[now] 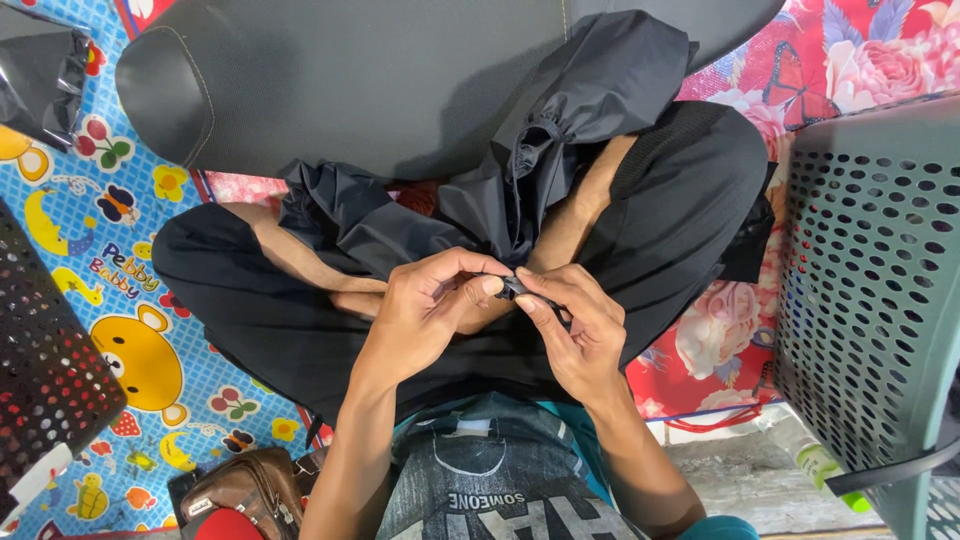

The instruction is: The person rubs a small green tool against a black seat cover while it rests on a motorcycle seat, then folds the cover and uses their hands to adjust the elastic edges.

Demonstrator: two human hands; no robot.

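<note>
head view: i see my left hand point(425, 305) and right hand point(575, 335) both pinching the black fabric point(520, 170); right of it a grey perforated basket point(870, 290), contents unseen, on patterned mats point(90, 210).

The floor is covered at the left of the frame by a blue checked play mat point(70, 230) printed with cartoon bears, moons and fruit, and at the upper right by a red mat point(850, 50) with pink flowers and a butterfly. A large black cushion point(330, 80) lies across the top centre, and a grey perforated plastic basket point(880, 290) stands at the right edge. A dark perforated crate point(45, 370) sits at the left edge, a brown leather bag point(245, 490) lies at the lower left, and bare grey concrete point(750, 480) shows at the lower right.
</note>
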